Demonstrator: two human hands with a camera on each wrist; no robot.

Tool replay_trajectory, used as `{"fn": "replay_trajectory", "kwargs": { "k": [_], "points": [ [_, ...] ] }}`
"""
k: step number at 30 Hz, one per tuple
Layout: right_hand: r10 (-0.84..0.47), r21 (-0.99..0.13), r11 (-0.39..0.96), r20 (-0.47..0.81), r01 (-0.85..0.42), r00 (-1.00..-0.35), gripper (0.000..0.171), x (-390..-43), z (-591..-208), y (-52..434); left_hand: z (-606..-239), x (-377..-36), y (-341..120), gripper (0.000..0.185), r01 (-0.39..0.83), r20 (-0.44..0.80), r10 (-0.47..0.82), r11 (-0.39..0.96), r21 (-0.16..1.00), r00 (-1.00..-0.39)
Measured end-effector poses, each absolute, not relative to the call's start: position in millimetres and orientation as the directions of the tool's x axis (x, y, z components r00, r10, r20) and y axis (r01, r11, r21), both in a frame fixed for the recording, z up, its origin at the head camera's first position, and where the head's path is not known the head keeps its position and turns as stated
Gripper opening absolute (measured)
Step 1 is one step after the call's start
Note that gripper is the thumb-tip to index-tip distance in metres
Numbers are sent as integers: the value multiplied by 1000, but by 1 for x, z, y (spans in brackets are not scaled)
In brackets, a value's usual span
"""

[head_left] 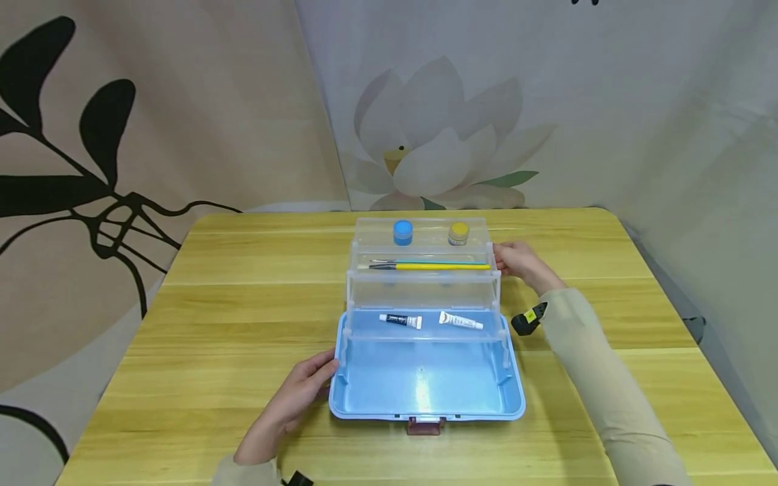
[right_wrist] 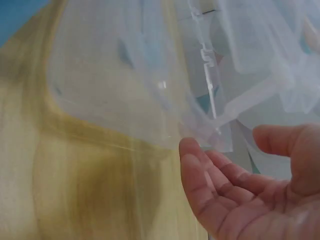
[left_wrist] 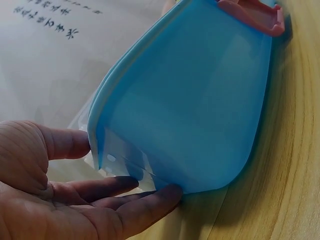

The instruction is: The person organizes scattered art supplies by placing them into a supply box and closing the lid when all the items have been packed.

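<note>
Blue box (head_left: 425,385) is sitting open near the front edge of the yellow desk (head_left: 213,324), tiers stepping back. Left hand (head_left: 292,398) is touching its near left corner, fingers straight. Two tubes (head_left: 431,320) are lying in the lower tray (head_left: 423,297). Farther back, right hand (head_left: 519,264), fingers relaxed, is touching the brush tray (head_left: 425,256); jars (head_left: 402,232) are standing behind.

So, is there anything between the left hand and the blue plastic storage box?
Nothing visible. The left hand already touches the front left corner of the blue plastic storage box; in the left wrist view its straight fingers lie against the box wall.
</note>
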State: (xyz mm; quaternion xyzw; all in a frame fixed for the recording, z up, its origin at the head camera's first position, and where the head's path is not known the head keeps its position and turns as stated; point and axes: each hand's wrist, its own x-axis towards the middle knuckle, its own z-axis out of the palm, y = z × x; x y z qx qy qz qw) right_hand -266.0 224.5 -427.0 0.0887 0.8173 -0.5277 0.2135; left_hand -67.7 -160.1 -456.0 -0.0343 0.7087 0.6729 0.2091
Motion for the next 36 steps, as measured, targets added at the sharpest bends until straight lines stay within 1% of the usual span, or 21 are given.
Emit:
{"fn": "replay_trajectory", "kwargs": {
  "k": [5, 7, 9, 12, 17, 20, 27, 36],
  "points": [
    [-87, -821, 434, -448, 371, -890, 34, -266, -435, 223, -456, -68, -161, 49, -322, -335, 236, 94, 942, -912],
    [-93, -813, 448, -455, 371, -886, 30, -265, -438, 223, -456, -67, -160, 49, -320, -334, 235, 97, 942, -913],
    [-111, -812, 457, -456, 362, -883, 34, -265, -441, 222, -456, -68, -160, 49, -321, -334, 236, 93, 943, -913],
    [-132, -796, 511, -445, 324, -886, 40, -264, -442, 222, -457, -68, -160, 50, -321, -332, 245, 86, 943, -911],
    [-157, -754, 618, -395, 222, -905, 38, -263, -438, 223, -457, -68, -160, 50, -320, -331, 243, 82, 944, -912],
    [-171, -739, 651, -364, 172, -915, 37, -262, -436, 223, -457, -68, -160, 48, -326, -338, 228, 87, 941, -913],
    [-195, -753, 647, -313, 118, -930, 34, -263, -439, 226, -456, -67, -159, 47, -301, -319, 236, 107, 947, -918],
    [-211, -788, 613, -233, 57, -949, 34, -262, -443, 227, -454, -68, -158, 46, -309, -334, 233, 136, 941, -914]
  ]
}}
